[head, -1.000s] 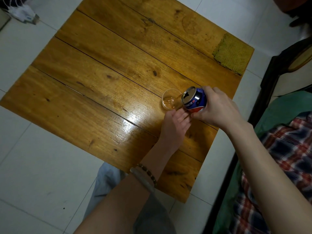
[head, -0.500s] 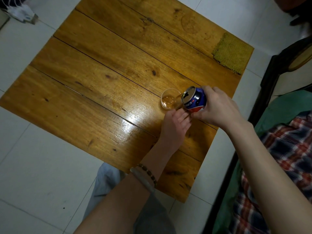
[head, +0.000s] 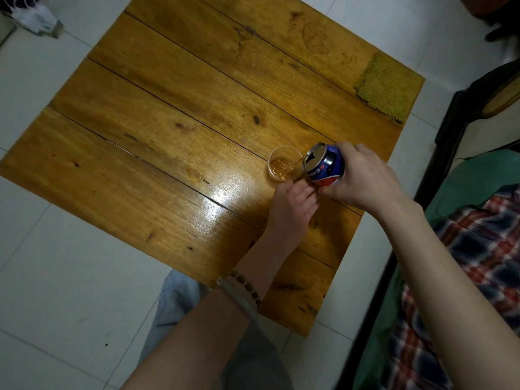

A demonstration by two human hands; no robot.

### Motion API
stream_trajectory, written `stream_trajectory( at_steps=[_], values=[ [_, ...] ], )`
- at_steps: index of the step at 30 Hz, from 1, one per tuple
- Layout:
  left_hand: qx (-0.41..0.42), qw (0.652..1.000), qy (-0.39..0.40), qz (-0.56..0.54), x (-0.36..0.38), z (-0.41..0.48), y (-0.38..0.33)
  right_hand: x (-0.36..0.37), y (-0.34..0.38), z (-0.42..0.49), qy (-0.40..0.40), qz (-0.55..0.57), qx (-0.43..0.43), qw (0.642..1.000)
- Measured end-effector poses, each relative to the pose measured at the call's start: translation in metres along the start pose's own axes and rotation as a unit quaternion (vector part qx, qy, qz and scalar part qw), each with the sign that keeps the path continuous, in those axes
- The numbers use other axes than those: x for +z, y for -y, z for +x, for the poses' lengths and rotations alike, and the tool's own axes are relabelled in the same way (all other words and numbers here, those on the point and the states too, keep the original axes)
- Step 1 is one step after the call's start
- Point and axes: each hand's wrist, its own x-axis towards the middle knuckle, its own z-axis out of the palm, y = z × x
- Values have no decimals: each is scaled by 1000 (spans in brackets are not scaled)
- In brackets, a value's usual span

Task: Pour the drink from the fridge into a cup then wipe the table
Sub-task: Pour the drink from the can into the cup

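Pouring on the wooden table (head: 168,136), near its right edge. Cloth (head: 385,88) at the far right corner, well apart. Right hand (head: 363,178) wrapped round the can (head: 323,164), tipped, long axis pointing left, mouth just over the cup (head: 282,167). Left hand (head: 289,209) against the cup's near side; curled or straight, cannot tell.

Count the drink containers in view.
2. A clear cup stands on the table near its right edge, the left hand touching its base; a blue can is tilted over it, gripped by the right hand. No others visible.
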Motion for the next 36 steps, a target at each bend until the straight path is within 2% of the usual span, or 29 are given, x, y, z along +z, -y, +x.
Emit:
stream_trajectory(
  at_steps=[16,36],
  values=[
    [33,999,0,42,-6,1,3,1,3,0,4,-6,-6,1000],
    [23,999,-7,30,-12,1,6,4,7,-5,3,-17,-4,1000]
  ],
)
